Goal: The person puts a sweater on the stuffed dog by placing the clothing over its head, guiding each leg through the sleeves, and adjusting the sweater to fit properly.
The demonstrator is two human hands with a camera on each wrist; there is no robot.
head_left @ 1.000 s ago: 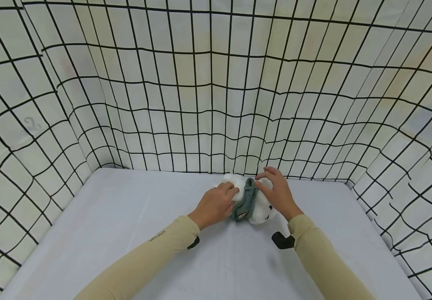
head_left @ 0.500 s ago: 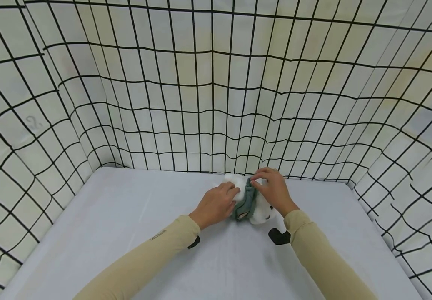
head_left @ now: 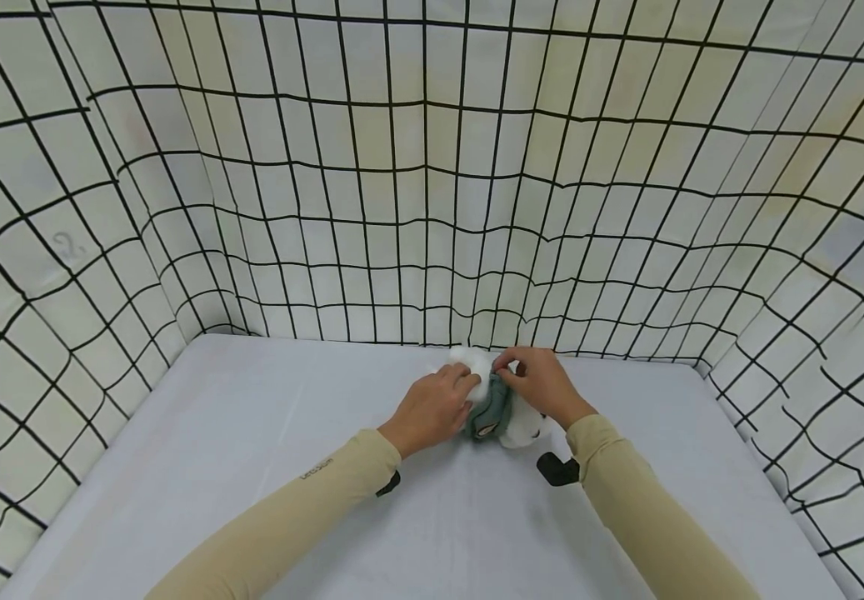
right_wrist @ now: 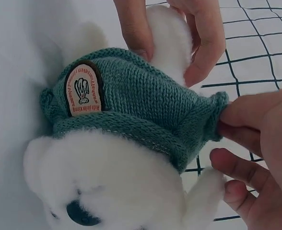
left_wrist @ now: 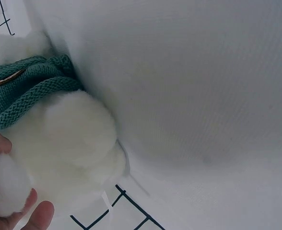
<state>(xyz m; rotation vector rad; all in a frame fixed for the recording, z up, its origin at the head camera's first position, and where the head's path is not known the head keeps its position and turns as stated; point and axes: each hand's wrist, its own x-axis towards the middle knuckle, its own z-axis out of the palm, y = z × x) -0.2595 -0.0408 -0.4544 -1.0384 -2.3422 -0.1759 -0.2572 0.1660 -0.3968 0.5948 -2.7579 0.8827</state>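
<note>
A white plush toy lies on the pale grey table, wearing a green knitted sweater with a round brown patch. My left hand grips the toy's white end, thumb and fingers curled round it. My right hand pinches the sweater's edge between thumb and fingers at the toy's far side.
White cloth walls with a black grid close in the table at the back and both sides. The toy lies near the back wall. Bare tabletop stretches to the left and toward me.
My right hand has slid left across the toy and closed its fingers on the sweater's edge. The left hand and the toy have barely moved.
</note>
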